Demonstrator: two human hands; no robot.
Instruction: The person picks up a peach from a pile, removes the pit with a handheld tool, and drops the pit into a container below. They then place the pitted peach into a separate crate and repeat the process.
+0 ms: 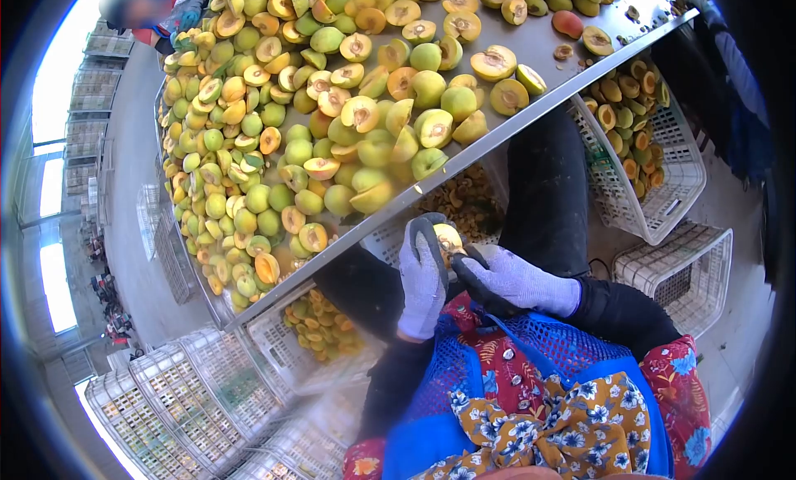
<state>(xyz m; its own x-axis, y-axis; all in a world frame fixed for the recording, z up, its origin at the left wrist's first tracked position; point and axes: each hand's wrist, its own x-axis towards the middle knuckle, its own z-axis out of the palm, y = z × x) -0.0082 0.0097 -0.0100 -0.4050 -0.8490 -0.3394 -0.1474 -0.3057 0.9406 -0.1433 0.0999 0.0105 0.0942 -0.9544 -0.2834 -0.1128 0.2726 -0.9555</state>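
Note:
My left hand (424, 273), in a lilac knit glove with dark coated fingers, is closed around a pale yellow apricot half (448, 241). The cut face is partly visible between both hands. From the right, my right hand (518, 283), gloved the same way, presses its dark fingertips against this half. Its fingers are curled, and whether a small tool sits inside them is hidden. Both hands are in front of my lap, just below the metal edge of a sorting table (572, 84). Many green-yellow apricots (348, 148), mostly halved, some with brown stones, are heaped on the table.
Under the table edge, a crate holds apricot stones (468, 202). Crates of halves stand left (319, 322) and right (634, 123). Another white crate (684, 277) is beside me. Stacked crates (191, 389) fill the lower left. Two other people (137, 7) (738, 74) are at the table.

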